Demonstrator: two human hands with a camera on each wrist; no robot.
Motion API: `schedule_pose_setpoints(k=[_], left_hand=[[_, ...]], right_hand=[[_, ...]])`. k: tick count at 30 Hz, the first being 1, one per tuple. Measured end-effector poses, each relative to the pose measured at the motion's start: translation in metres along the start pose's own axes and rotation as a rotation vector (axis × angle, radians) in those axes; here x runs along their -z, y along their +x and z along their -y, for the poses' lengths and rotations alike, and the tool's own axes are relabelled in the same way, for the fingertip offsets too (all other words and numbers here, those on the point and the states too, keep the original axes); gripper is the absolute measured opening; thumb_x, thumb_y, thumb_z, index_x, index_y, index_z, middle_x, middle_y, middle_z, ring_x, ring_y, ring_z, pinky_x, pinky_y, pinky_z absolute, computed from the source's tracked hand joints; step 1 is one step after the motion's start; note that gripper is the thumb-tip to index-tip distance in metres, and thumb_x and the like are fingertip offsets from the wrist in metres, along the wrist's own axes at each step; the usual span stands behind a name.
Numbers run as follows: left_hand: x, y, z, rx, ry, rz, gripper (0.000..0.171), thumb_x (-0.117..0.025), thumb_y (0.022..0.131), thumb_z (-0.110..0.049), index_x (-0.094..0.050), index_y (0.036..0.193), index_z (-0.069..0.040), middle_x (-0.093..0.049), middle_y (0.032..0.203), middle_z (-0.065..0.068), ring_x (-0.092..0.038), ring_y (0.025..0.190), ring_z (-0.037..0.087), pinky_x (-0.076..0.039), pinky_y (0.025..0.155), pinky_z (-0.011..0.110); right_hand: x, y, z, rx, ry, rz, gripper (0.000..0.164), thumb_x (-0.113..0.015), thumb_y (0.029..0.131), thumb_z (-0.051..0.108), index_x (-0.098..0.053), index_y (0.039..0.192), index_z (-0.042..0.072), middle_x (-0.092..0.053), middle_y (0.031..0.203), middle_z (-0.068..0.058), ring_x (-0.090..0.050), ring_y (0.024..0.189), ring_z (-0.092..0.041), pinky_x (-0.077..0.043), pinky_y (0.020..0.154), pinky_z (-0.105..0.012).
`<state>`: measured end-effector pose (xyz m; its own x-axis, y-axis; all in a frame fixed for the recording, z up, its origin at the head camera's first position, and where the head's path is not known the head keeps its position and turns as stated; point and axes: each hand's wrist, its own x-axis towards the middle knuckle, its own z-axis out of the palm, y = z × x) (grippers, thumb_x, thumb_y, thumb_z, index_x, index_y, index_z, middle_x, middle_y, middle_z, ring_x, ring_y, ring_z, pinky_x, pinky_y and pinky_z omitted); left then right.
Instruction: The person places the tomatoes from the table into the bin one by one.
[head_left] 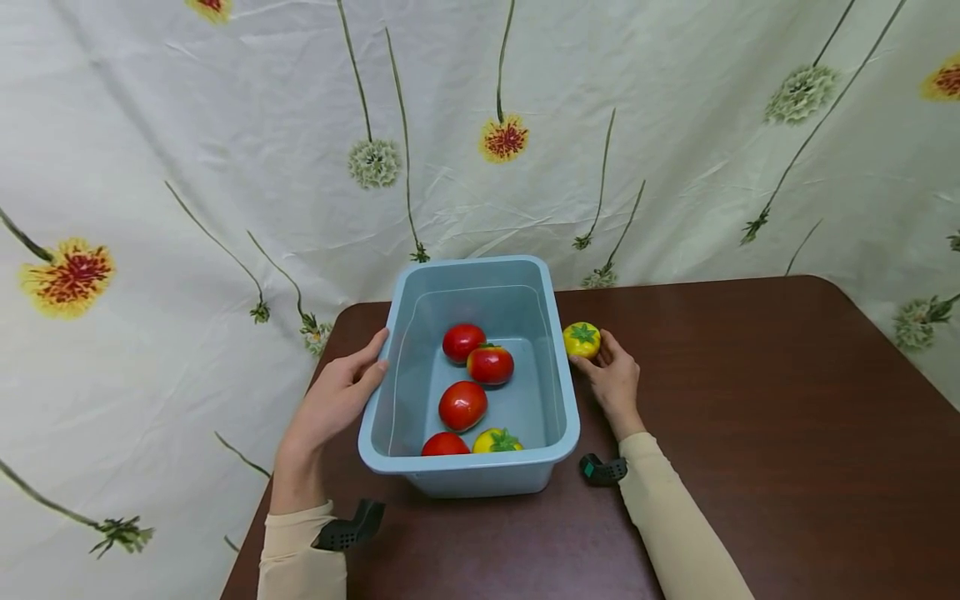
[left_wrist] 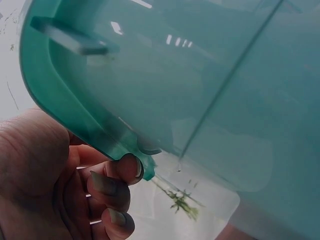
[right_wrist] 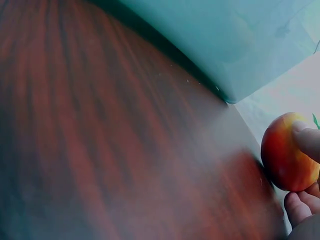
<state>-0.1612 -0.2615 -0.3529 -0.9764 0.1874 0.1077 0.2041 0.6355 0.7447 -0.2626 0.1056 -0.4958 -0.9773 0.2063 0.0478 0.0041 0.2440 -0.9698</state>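
A light-blue plastic bin (head_left: 480, 463) stands on the table, with several red tomatoes (head_left: 462, 406) and a yellow one with a green leafy top (head_left: 497, 441) inside. My left hand (head_left: 330, 404) grips the bin's left rim, seen close up in the left wrist view with its fingers (left_wrist: 117, 187) curled at the rim (left_wrist: 75, 110). Just outside the bin's right side, my right hand (head_left: 617, 382) holds another tomato (head_left: 582, 339) between thumb and fingers. That tomato looks yellow with a green top from above; in the right wrist view its side (right_wrist: 285, 160) is red-orange.
The dark brown wooden table (head_left: 750, 417) extends to the right of the bin. Behind it hangs a white cloth (head_left: 675, 125) printed with flowers. Dark wrist-worn devices sit on the left wrist (head_left: 351, 527) and the right wrist (head_left: 602, 470).
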Motion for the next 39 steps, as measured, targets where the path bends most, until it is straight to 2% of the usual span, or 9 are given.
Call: schedule_pose_setpoints(k=[5, 11, 18, 25, 32, 39], left_hand=[[-0.001, 0.0, 0.001, 0.001, -0.002, -0.002, 0.054, -0.045, 0.103, -0.031, -0.029, 0.153, -0.017, -0.037, 0.155, 0.01, -0.053, 0.13, 0.034, -0.051, 0.094, 0.052], [-0.004, 0.0, 0.0, 0.001, -0.006, 0.003, 0.054, -0.045, 0.104, -0.031, -0.03, 0.153, -0.015, -0.038, 0.154, 0.011, -0.057, 0.125, 0.033, -0.053, 0.091, 0.05], [-0.004, 0.001, 0.0, -0.006, -0.006, -0.007, 0.054, -0.045, 0.103, -0.031, -0.03, 0.153, -0.015, -0.038, 0.154, 0.011, -0.057, 0.125, 0.034, -0.053, 0.091, 0.05], [-0.004, 0.001, 0.0, -0.001, -0.006, -0.005, 0.054, -0.045, 0.103, -0.03, -0.03, 0.153, -0.015, -0.038, 0.154, 0.011, -0.057, 0.125, 0.034, -0.052, 0.092, 0.05], [-0.002, 0.001, 0.0, -0.005, 0.015, -0.007, 0.053, -0.045, 0.104, -0.031, -0.031, 0.153, -0.015, -0.038, 0.154, 0.01, -0.058, 0.125, 0.032, -0.053, 0.091, 0.048], [-0.001, 0.001, 0.002, 0.002, 0.023, -0.012, 0.054, -0.045, 0.103, -0.032, -0.03, 0.153, -0.016, -0.039, 0.154, 0.01, -0.057, 0.125, 0.033, -0.052, 0.092, 0.051]], right_hand=[[0.004, -0.001, 0.003, -0.036, 0.054, 0.0, 0.076, -0.074, 0.086, 0.014, -0.036, 0.15, 0.004, -0.039, 0.153, -0.017, -0.046, 0.137, -0.027, -0.043, 0.105, -0.037], [0.01, -0.002, 0.004, -0.074, 0.084, -0.015, 0.074, -0.074, 0.086, 0.015, -0.037, 0.15, 0.007, -0.04, 0.153, -0.015, -0.046, 0.137, -0.026, -0.042, 0.105, -0.036], [0.014, -0.002, 0.01, -0.015, 0.089, -0.031, 0.074, -0.074, 0.085, 0.015, -0.038, 0.149, 0.006, -0.04, 0.153, -0.015, -0.048, 0.136, -0.027, -0.044, 0.103, -0.036], [0.019, -0.003, 0.02, -0.027, 0.11, -0.015, 0.074, -0.074, 0.085, 0.016, -0.038, 0.15, 0.008, -0.04, 0.153, -0.013, -0.048, 0.136, -0.025, -0.044, 0.102, -0.033], [0.028, -0.006, 0.036, 0.002, 0.13, -0.01, 0.072, -0.075, 0.085, 0.021, -0.041, 0.149, 0.011, -0.044, 0.152, -0.009, -0.05, 0.134, -0.023, -0.045, 0.1, -0.029], [0.033, -0.01, 0.057, 0.073, 0.158, 0.017, 0.069, -0.077, 0.084, 0.02, -0.046, 0.145, 0.012, -0.048, 0.149, -0.008, -0.052, 0.133, -0.023, -0.046, 0.097, -0.027]])
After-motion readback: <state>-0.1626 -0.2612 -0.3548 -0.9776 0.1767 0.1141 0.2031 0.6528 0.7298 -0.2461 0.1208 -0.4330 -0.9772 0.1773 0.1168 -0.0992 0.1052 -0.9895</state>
